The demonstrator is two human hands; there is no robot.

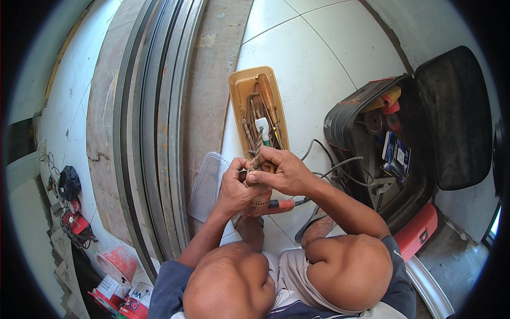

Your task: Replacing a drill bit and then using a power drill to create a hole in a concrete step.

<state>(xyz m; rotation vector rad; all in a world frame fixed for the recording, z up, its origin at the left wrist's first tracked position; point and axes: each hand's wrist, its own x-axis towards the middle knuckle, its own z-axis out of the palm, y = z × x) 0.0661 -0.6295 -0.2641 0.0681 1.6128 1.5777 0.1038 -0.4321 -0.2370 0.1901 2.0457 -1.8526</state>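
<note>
Pale floor tiles [319, 58] through the middle and top of the frame, bowed toward a dark fisheye rim, with the edges of the room lost in it. Left of centre, long grey metal bars [172, 106], cut off at the top edge; hard to tell whether over or between the worn boards [212, 58]. At the centre of the frame, a power drill [260, 200] with a twisted drill bit [258, 151] aimed toward the top, much of the body buried behind fingers and wrists. Left hand [236, 183] and right hand [284, 169] close together, both clamped round the front end of the power drill at the root of the drill bit; depth in the chuck impossible to tell behind thumbs and knuckles. Just above, a tan tray [234, 82] with an orange-handled screwdriver [267, 93] and loose bits [247, 133] too jumbled to count. Left of the hands, a clear plastic lid [203, 186], partly hidden by the left forearm. Toward the right, an open black case [340, 125] with discs [374, 122] and blue packets [397, 154], its depths too dark to read. Between tray and case, dark cables [340, 164], with ends hard to trace. Lower left, a red-stained bucket [118, 265] amid blurred clutter
</note>
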